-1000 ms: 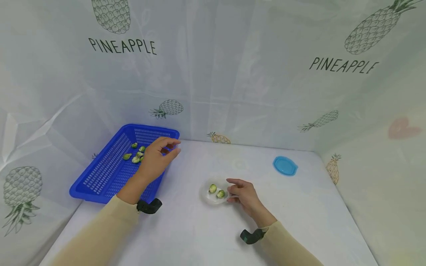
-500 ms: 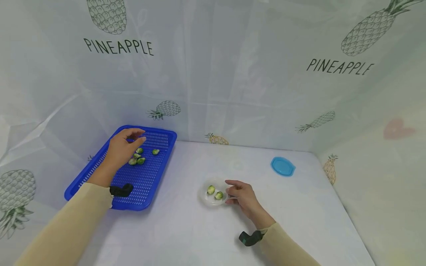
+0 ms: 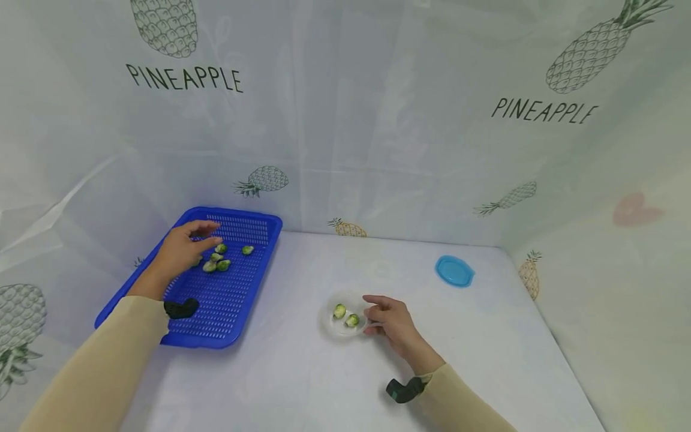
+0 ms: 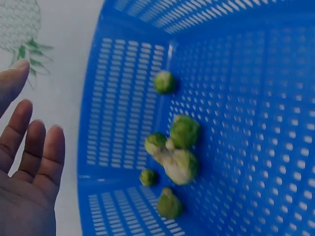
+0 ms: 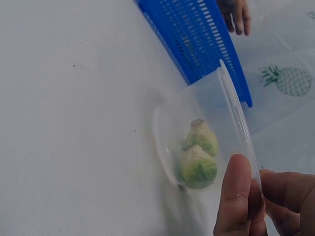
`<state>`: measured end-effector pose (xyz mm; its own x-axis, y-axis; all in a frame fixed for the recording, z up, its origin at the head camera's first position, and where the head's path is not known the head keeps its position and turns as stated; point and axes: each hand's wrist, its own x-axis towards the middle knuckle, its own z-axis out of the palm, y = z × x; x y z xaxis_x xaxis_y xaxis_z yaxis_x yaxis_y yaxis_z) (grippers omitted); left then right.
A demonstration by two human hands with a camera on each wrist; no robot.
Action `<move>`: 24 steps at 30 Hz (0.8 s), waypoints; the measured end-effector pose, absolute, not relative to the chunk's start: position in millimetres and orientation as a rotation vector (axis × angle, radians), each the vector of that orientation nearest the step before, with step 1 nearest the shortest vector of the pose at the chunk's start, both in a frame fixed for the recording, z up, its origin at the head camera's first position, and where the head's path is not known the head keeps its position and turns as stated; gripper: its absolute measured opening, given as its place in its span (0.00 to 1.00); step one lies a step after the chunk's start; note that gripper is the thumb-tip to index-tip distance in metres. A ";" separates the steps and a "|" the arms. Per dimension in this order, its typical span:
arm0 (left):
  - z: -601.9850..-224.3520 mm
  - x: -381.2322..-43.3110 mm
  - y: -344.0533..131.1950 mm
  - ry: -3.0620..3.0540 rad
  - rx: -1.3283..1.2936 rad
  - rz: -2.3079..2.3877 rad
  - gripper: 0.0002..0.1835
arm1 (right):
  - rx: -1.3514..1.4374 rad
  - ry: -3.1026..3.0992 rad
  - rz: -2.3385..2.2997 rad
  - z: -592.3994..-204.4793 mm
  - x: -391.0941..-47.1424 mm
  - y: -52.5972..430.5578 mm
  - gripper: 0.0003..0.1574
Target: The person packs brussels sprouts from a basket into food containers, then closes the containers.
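Observation:
My left hand (image 3: 180, 249) hovers over the left side of a blue plastic basket (image 3: 232, 312), fingers loosely bent and holding nothing. Below it, several Brussels sprouts (image 4: 184, 132) lie on the basket floor, mostly bunched together; in the head view one stray sprout (image 3: 248, 250) is to their right and the hand covers part of the bunch. With thumb and fingers, my right hand (image 3: 394, 324) pinches the rim of a small clear plastic container (image 5: 236, 108) in mid-table. Two Brussels sprouts (image 5: 199, 169) sit inside that container.
A light-blue lid (image 3: 454, 271) lies at the back right of the white table (image 3: 302, 384). Pineapple-printed white sheeting (image 3: 367, 132) hangs behind the table and along both sides. The basket's far edge stands close to that sheeting.
My left hand has moved left from above the basket's right rim to its left side, bringing more sprouts into sight. The right hand keeps its grip on the container.

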<state>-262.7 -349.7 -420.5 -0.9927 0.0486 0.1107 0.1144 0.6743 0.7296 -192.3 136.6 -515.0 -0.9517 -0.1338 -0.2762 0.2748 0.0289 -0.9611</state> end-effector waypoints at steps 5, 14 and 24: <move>-430.6 -267.5 -360.0 -2.903 -0.167 -1.173 0.28 | 0.146 2.011 -2.002 -514.2 -192.6 136.6 0.28; -446.1 -275.0 -374.2 -3.045 -0.303 -1.098 0.22 | 0.167 2.027 -1.987 -513.0 -191.7 136.6 0.28; -456.8 -278.9 -382.2 -3.073 -0.339 -1.093 0.21 | 0.155 2.029 -1.990 -513.6 -192.7 136.1 0.28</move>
